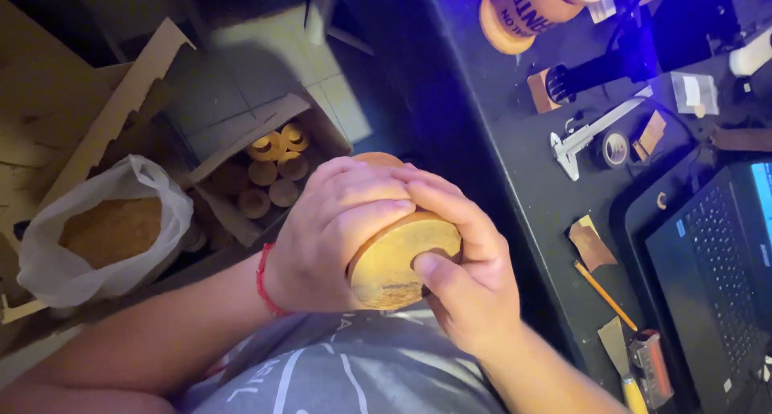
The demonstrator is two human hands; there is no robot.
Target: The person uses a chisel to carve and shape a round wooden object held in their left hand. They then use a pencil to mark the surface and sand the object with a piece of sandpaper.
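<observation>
Both hands clamp wooden cylinder over lap: left hand wraps side, right hand thumb on end face. L of cylinder: cardboard box w/ similar pieces, plastic bag. R of it: dark worktop w/ caliper, pencil, laptop.

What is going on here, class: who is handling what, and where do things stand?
A person holds a round wooden cylinder in both bare hands over their lap. The left hand wraps around its side, and the right hand grips the near end, thumb pressed on the flat face. On the floor to the left, an open cardboard box holds more wooden cylinders, beside a white plastic bag. On the dark table to the right lie a caliper, a pencil and a laptop.
</observation>
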